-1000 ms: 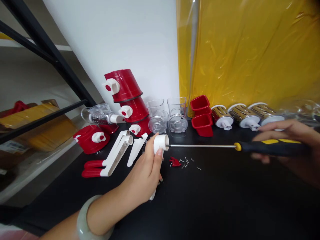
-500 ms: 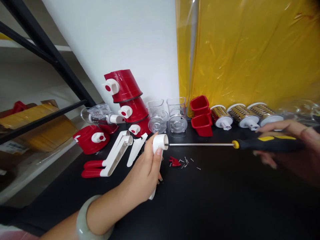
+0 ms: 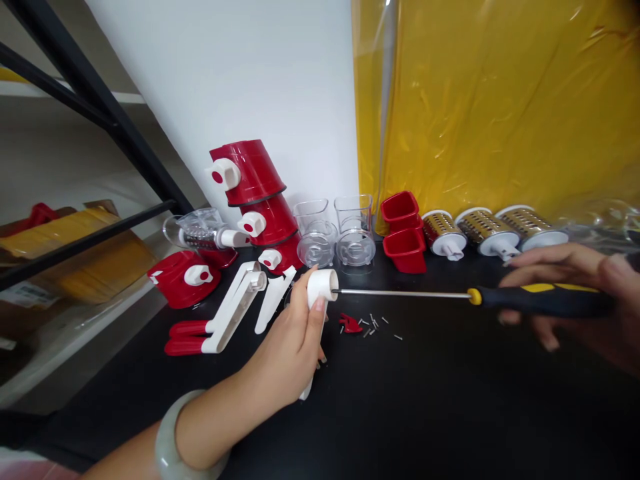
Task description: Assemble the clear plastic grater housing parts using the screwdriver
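Observation:
My left hand (image 3: 287, 350) is closed around a white plastic crank handle (image 3: 320, 285), its round hollow end up and its narrow arm pointing down. A screwdriver (image 3: 543, 298) with a black and yellow grip lies level across the view. Its thin shaft runs left, and the tip goes into the opening of that round end; what it meets inside is hidden. At the right edge my right hand (image 3: 575, 280) holds the screwdriver loosely by the back of the grip, fingers loosened around it. Below the shaft, several small screws (image 3: 373, 325) lie beside a small red plastic piece (image 3: 351, 324).
On the black table (image 3: 425, 413), red grater bases (image 3: 255, 173) are stacked at the back left, near red-and-white handles (image 3: 220, 333). Behind stand clear hoppers (image 3: 316, 230), red pushers (image 3: 404, 250) and grater drums (image 3: 485, 230). A black metal shelf frame (image 3: 113, 127) is at left.
My right hand's fingers have shifted and loosened around the screwdriver grip. The tip remains in the crank handle's round end. The whole view has moved very slightly.

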`<state>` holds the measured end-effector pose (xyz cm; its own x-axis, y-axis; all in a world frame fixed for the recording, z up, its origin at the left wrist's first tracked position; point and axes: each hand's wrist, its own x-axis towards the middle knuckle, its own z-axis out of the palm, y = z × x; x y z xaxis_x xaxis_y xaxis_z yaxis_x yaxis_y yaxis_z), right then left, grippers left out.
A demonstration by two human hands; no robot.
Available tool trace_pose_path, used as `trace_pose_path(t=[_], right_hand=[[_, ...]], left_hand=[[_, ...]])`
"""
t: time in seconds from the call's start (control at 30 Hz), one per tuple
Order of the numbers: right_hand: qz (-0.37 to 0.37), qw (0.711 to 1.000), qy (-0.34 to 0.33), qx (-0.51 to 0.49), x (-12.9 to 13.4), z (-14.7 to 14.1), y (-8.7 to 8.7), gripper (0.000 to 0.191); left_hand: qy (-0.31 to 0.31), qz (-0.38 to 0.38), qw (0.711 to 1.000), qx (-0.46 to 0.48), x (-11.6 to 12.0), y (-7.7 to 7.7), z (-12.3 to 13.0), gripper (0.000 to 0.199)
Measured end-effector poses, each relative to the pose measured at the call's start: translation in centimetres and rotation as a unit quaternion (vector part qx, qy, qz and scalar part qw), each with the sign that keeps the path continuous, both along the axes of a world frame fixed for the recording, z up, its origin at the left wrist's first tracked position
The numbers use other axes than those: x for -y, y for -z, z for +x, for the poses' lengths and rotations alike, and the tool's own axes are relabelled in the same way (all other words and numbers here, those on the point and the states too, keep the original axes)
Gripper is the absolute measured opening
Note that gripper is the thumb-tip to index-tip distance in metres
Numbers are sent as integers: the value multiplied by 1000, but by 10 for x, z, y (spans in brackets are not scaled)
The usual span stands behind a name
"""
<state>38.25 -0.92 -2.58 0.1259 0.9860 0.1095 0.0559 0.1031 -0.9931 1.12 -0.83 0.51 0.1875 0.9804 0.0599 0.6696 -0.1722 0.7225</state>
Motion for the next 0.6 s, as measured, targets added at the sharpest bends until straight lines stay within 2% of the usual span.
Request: trace_pose_path(t=[0.1, 0.17, 0.23, 0.3, 0.4, 0.47, 0.53, 0.6], right_hand=[[-77, 995, -6, 67, 3, -1, 0, 56], [-45, 990, 19, 131, 2, 5, 1, 45], [23, 984, 39, 171, 1, 12, 2, 41], [57, 986, 43, 151, 0, 15, 2, 47], [10, 999, 39, 34, 2, 10, -1, 68], [-1, 999, 35, -25, 1, 5, -3, 65], [2, 999, 13, -43, -1, 2, -4, 59], [-33, 999, -12, -10, -4, 2, -4, 72]], left_hand=[[-1, -4, 1000, -2, 0, -1, 1, 59], [-2, -2, 1000, -2, 0, -2, 1, 59], [-3, 0, 1000, 0, 1, -2, 1, 59], [1, 2, 1000, -3, 1, -2, 1, 58], [14, -6, 1000, -19, 1, -4, 1, 60], [15, -6, 1000, -21, 1, -5, 1, 60], [11, -4, 1000, -17, 1, -6, 1, 60], [10, -7, 1000, -17, 1, -6, 1, 61]])
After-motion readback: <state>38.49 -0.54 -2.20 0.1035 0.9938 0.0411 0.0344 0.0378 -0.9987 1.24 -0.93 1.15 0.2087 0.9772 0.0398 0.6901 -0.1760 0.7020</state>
